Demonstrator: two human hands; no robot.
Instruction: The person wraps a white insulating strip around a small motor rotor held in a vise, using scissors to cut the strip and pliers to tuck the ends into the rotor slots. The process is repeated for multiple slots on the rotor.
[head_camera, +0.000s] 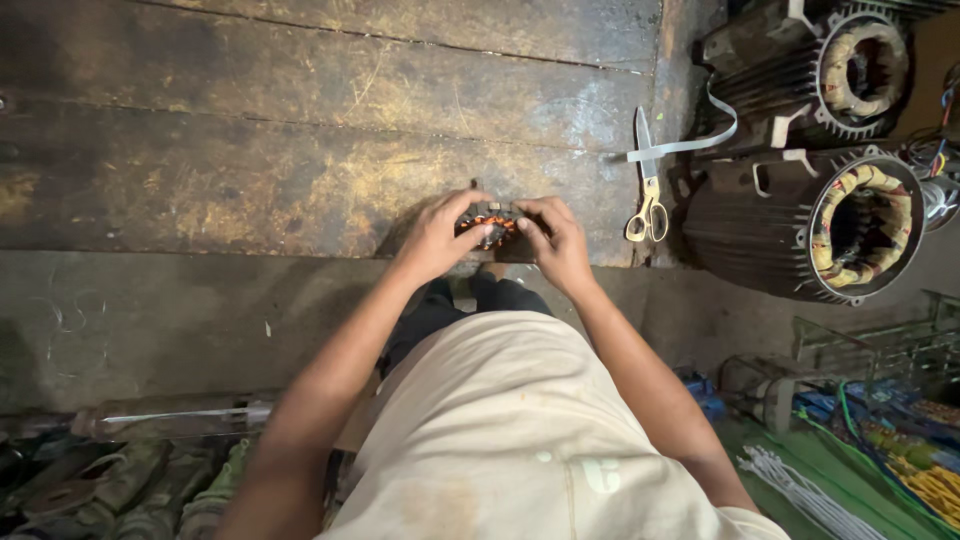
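At centre frame, a small stator (489, 224) with copper-orange windings sits on the worn wooden counter (300, 130), held between both hands. Left hand (436, 236) cups its left side, fingers curled over the top edge; right hand (556, 240) closes on its right side, fingertips pressed into the windings. Both hands are narrow, wrapped on the part, which rests near the counter's front edge, just above the person's dark trousers and pale shirt (520, 440).

Copper coils already show in the core, so winding appears at least partly in place; whether they are being laid in, tied or stripped out cannot be told, as the fingers hide most of the part. No loose wire or tool lies in either hand.

Right of the hands, yellow-handled scissors (647, 190) lie on the counter, blades pointing to the upper frame, with a pale strip of tape (700, 140) curling just beside them. Further right, two large ribbed motor housings: one at mid-right (740, 230) and one at upper right (770, 70), each showing a ring of wrapped windings in its open end.

Lower right holds green mesh, white cords (790, 485) and coloured wires. Lower left shows dark metal castings (110, 490) and a clear tube (170, 415) below the counter's edge.
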